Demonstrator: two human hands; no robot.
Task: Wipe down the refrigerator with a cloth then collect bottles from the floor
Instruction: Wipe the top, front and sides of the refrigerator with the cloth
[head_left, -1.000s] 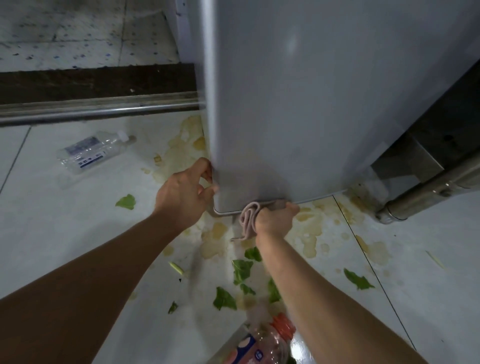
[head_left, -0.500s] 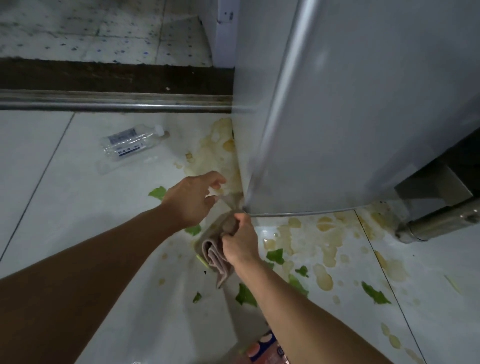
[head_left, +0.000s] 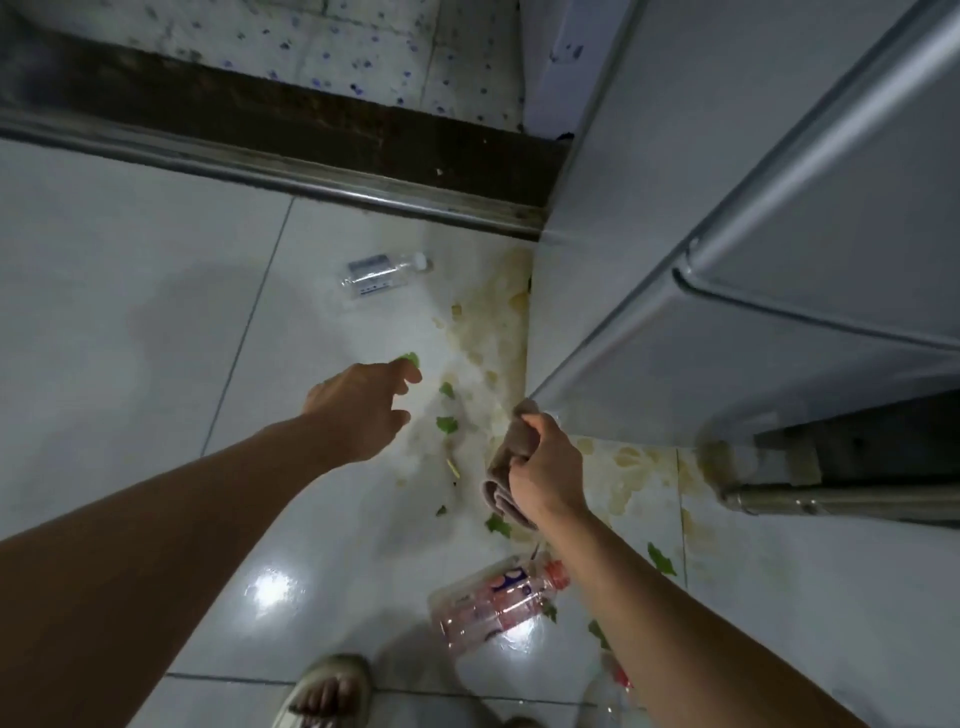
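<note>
Grey-brown cloth (head_left: 511, 467) hangs bunched in our right hand (head_left: 545, 475), just right of the frame's centre; the fingers curl round its folds and pinch them, and its upper end sits close to the lower corner of the refrigerator (head_left: 727, 249), though we cannot tell whether it touches the metal. That grey refrigerator fills the upper right of the frame, its rounded edges catching the light.

Our left hand (head_left: 358, 405), near the centre, holds nothing. Its fingers are loosely spread and reach up the frame, their tips near a green leaf scrap (head_left: 411, 358) on the white tiled floor (head_left: 130, 338). More leaf scraps lie between the two hands and below the right one, scattered over yellowish stains (head_left: 493, 332) that spread along the base of the refrigerator.

A clear bottle (head_left: 384, 273) with a white cap and a blue label lies on its side above the left hand, well apart from it. A second clear bottle (head_left: 493, 597) with a red cap and a pink label lies on its side in the lower middle, partly under our right forearm. At the bottom edge we see a foot in a pale sandal (head_left: 327, 691). A metal door track (head_left: 260, 161) runs across the upper left.
</note>
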